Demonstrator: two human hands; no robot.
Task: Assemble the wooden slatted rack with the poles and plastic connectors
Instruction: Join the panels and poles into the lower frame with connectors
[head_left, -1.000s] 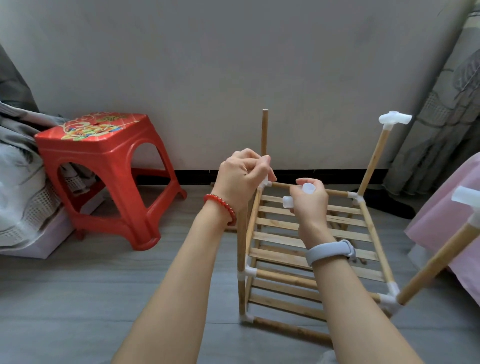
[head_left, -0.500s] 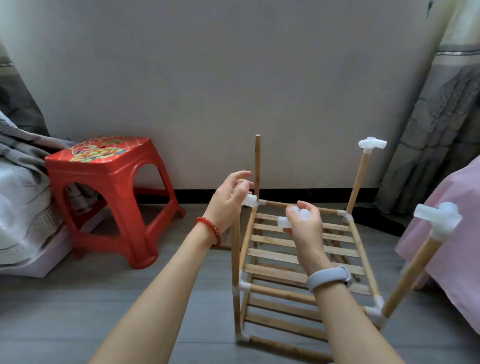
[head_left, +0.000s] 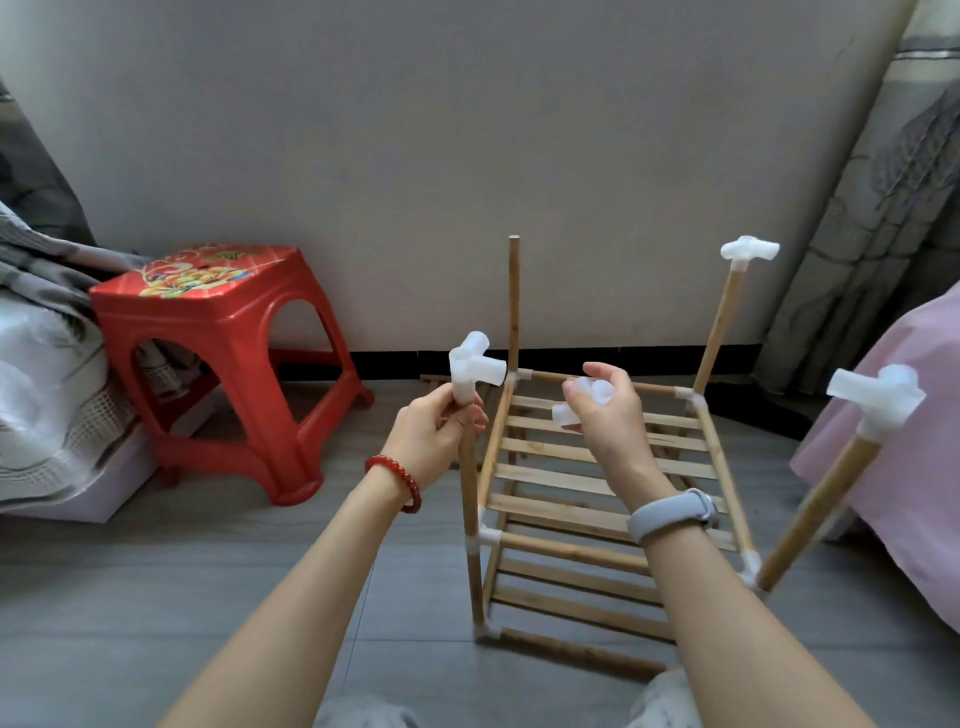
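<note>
Here left fingers (head_left: 457, 415) clamp the connector-topped pole (head_left: 469, 483); right fingers (head_left: 597, 405) clasp a spare connector (head_left: 566, 414).

Bare forearms; red bead bracelet (head_left: 396, 481), grey wristband (head_left: 672, 513), perhaps a watch.

Stool (head_left: 218, 322) left of rack (head_left: 597, 493), against wall (head_left: 467, 130).

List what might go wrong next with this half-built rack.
1. The left hand grips the near left pole just below its connector; hard pushing could tilt the rack.
2. The right hand holds a loose connector that could slip out.
3. The back left pole has a bare top, so that corner is untied.
</note>
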